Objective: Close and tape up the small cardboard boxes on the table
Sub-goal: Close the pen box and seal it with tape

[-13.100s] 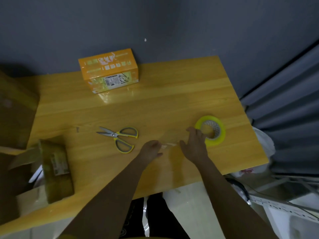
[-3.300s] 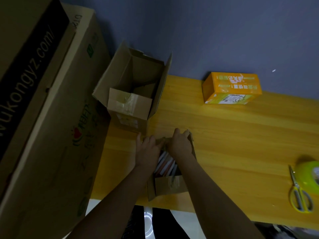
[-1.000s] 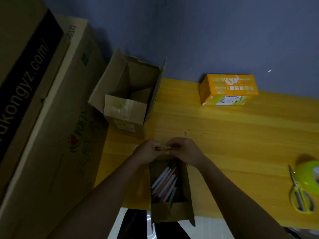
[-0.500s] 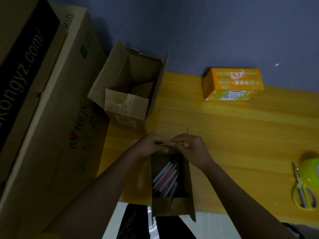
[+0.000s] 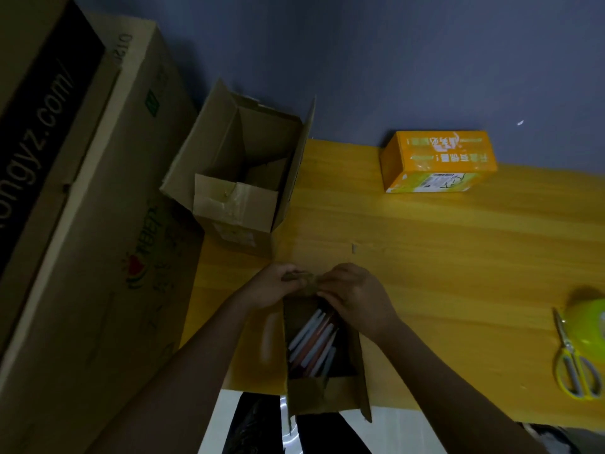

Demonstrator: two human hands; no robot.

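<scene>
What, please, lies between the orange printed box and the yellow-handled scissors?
In the head view, only bare wooden tabletop lies between the orange printed box and the yellow-handled scissors.

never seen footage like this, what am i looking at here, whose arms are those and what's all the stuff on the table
There is no machine here. The picture comes from a wide-angle camera worn on a person's head, looking forward and down, so the two arms are that person's own.

The left hand and right hand both pinch the far flap of a small cardboard box at the near edge of the wooden table. The box is open, and thin books or cards show inside.

Behind it stands a second open box. Further right are an orange printed box, closed, then scissors and a yellow-green tape roll at the right edge. A large carton fills the left side.
</scene>
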